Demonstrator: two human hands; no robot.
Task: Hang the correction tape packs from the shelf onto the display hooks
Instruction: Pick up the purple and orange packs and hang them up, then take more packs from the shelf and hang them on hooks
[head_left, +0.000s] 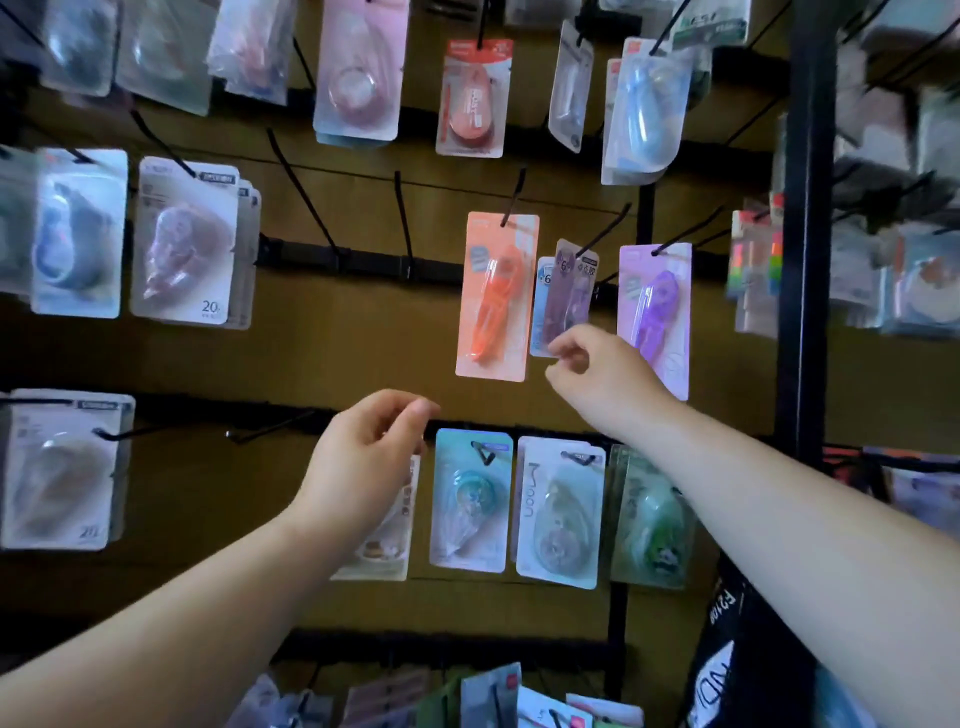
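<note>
An orange correction tape pack (496, 296) hangs on a black hook. To its right hangs a small dark purple pack (571, 291) with a light blue one behind it, then a violet pack (657, 312). My right hand (597, 374) is raised just below the small purple pack, thumb and forefinger curled close to its lower edge; whether they pinch it is unclear. My left hand (363, 457) hovers lower, fingers loosely curled and holding nothing, in front of a cream pack (384, 545). Two bare hooks (311, 208) stick out left of the orange pack.
The brown display board carries rows of black hooks with many blister packs: a teal pack (470, 499), a "Moon" pack (561, 512), a green pack (649, 514) below. A black upright post (805, 234) stands at right. More packs lie at the bottom (493, 696).
</note>
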